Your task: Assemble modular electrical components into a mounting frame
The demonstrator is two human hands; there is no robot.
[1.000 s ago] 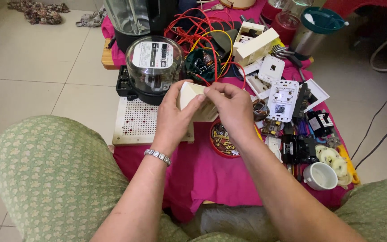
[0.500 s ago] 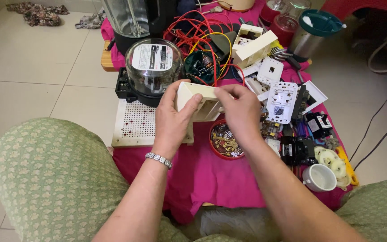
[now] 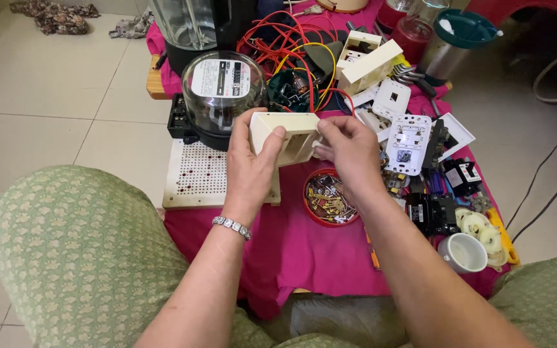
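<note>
- The left hand (image 3: pixel 251 169) grips the left end of a cream plastic switch box (image 3: pixel 286 136), thumb pressed on its near face and fingers wrapped behind.
- The right hand (image 3: pixel 351 153) pinches the box's right end, fingertips closed on its edge.
- The box is held in the air above the pink cloth (image 3: pixel 304 248), open side toward the camera, just nearer than the glass-domed meter (image 3: pixel 222 90).
- Directly below the box and just to the right lies a round red lid of small screws (image 3: pixel 329 198).
- A perforated cream board (image 3: pixel 195 177) lies under the left hand.
- To the right sit a white socket plate (image 3: pixel 409 143) and a white cup (image 3: pixel 464 252).
- Red and yellow wires (image 3: pixel 291 48) tangle at the far side.
</note>
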